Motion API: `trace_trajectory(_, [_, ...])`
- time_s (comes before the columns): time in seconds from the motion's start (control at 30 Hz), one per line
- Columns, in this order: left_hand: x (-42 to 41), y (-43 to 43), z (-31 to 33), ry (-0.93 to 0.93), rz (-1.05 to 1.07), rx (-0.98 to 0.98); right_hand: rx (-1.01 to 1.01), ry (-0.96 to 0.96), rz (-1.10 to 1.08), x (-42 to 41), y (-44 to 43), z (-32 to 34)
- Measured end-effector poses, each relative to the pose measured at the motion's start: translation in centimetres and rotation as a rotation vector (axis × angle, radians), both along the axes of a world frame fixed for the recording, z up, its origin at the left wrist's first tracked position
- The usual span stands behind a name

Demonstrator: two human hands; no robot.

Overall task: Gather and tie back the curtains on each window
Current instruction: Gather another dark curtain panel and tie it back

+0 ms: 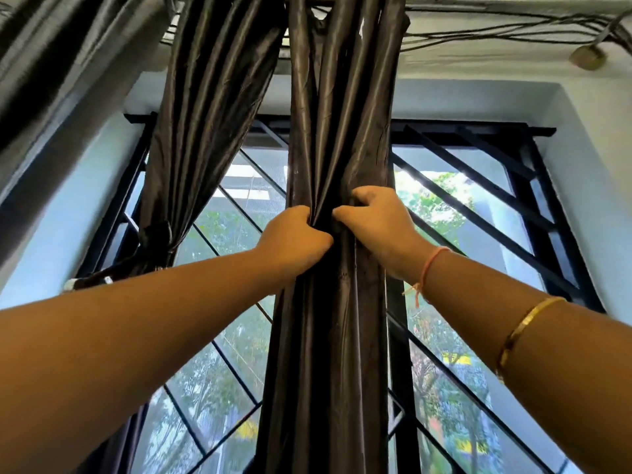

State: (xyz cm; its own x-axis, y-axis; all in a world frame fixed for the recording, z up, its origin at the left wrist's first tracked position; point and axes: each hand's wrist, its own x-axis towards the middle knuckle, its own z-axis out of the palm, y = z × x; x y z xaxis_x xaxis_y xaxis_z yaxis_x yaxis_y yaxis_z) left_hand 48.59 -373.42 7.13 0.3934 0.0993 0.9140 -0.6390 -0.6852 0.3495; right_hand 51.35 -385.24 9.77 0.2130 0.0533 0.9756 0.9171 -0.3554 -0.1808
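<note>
1. Curtain (342, 131), dark and glossy, hangs down the middle of the window (485, 206), in front of its black grille.
2. My left hand (295, 236) and right hand (379, 227) meet on it, knuckles almost touching. Each has its fingers curled into the folds, gripping cloth.
3. I judge the step in hand to be gathering this panel into one bunch before tying.
4. To do it well, I should draw in every pleat from both edges and keep the bunch tight. One hand can then hold it while the other ties. No loose tie shows near my hands.
5. Counts: two hands, and two curtains at this window. One is the panel I hold; the other is a left curtain (205, 114), already cinched by a knot (155, 236) beside the frame.
6. More dark fabric (51, 63) crosses the top left corner. I cannot tell whether it is a third curtain.
7. My right arm wears one pink thread (429, 268) and one gold bangle (523, 333).
</note>
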Motion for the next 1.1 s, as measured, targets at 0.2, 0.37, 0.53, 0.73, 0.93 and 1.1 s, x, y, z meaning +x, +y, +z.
trace_trajectory(0.2, [0.7, 0.9, -3.0, 0.062, -0.081, 0.032, -0.014, 0.234, 0.181, 1.2, 0.2, -2.1])
trace_trajectory(0.37, [0.6, 1.7, -4.2, 0.185, -0.238, 0.043, 0.022, 0.279, 0.265, 1.5, 0.3, -4.0])
trace_trajectory(0.53, [1.0, 1.3, -5.7, 0.182, -0.234, 0.055, -0.076, 0.3, 0.249, 2.0, 0.4, -6.3])
trace_trajectory(0.73, [2.7, 0.4, -9.9, 0.041, -0.176, -0.007, -0.131, 0.265, 0.171, 2.2, 0.5, -10.1])
trace_trajectory(0.93, [3.8, -0.7, -14.0, -0.034, -0.181, -0.117, -0.088, 0.26, 0.168, 2.7, 0.3, -14.0])
trace_trajectory(1.1, [3.4, -1.1, -17.9, 0.016, -0.245, -0.16, -0.07, 0.27, 0.17, 2.7, -0.3, -18.1])
